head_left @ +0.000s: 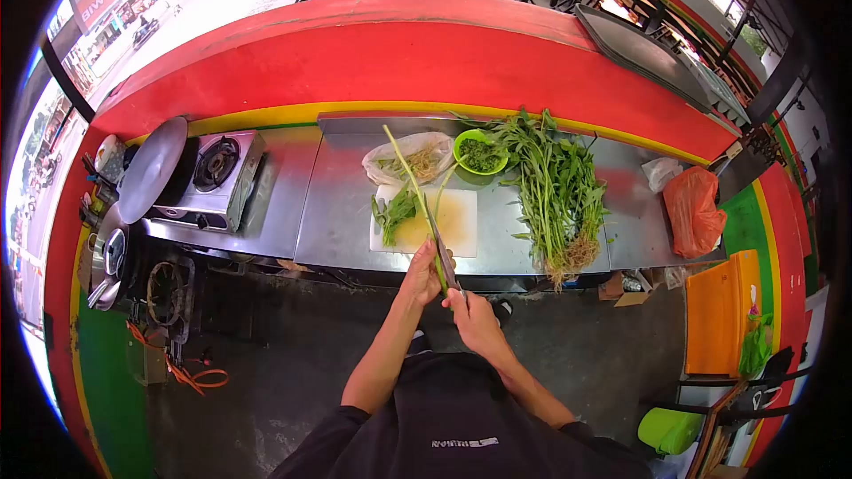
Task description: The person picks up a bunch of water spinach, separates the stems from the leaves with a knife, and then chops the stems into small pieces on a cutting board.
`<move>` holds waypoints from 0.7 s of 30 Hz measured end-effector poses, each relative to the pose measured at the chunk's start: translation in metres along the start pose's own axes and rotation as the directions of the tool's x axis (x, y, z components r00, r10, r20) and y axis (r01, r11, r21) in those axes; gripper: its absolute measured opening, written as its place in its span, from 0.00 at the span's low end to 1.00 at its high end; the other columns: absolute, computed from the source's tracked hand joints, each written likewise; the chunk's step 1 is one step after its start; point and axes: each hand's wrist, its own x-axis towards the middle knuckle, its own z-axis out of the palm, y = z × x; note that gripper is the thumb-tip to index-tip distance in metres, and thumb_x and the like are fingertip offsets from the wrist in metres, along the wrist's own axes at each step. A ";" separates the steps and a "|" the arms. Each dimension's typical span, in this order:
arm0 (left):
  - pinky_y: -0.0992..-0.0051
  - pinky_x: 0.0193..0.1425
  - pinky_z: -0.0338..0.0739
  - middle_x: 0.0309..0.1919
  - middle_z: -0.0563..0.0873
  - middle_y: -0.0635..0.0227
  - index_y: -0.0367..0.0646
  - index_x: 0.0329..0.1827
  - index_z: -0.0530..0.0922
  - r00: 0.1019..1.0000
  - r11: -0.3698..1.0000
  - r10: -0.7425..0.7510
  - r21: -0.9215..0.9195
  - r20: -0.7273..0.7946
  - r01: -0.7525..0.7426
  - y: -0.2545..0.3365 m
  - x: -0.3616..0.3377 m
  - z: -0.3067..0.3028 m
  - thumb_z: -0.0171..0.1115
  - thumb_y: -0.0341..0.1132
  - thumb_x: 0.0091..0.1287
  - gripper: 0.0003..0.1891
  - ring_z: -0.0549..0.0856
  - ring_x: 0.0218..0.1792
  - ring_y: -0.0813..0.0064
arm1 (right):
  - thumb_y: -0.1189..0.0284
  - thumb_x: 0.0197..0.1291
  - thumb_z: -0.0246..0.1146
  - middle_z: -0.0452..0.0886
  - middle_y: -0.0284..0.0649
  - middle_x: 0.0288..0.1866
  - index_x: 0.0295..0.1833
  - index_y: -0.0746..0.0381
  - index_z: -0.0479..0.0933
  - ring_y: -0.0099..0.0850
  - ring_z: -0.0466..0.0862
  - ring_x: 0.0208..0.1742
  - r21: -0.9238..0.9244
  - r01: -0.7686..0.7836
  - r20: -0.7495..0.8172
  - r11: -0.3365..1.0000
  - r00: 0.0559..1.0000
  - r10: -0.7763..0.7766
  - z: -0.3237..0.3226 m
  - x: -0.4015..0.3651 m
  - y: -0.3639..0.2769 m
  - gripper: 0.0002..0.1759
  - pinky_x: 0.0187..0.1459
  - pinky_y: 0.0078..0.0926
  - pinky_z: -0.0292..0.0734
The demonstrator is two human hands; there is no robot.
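Observation:
My left hand (424, 273) grips the lower end of a long green vegetable stalk (410, 182) that slants up and away over the white cutting board (461, 222). My right hand (470, 312) holds a knife (443, 259) whose blade lies against the stalk near my left fingers. Cut leaves (395, 213) lie on the board's left side. A big bunch of leafy greens (555, 191) rests on the steel counter (337, 204) to the right. A green bowl (480, 152) of chopped greens and a plastic bag (410, 160) of trimmings sit behind the board.
A gas stove (217, 173) with a grey wok lid (153, 168) stands at the counter's left end. An orange plastic bag (694, 208) sits at the right end. An orange stool (719, 310) and a green seat (670, 430) stand on the floor to my right. A red wall runs behind the counter.

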 end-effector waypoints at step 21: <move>0.67 0.45 0.79 0.34 0.78 0.75 0.50 0.49 0.76 0.991 0.976 -0.131 0.176 0.008 0.127 0.003 -0.027 0.009 0.65 0.48 0.76 0.13 0.79 0.36 0.77 | 0.56 0.81 0.53 0.71 0.30 0.20 0.42 0.64 0.83 0.21 0.70 0.23 0.067 0.043 -0.061 0.997 0.997 -0.039 -0.003 -0.001 -0.012 0.24 0.28 0.29 0.67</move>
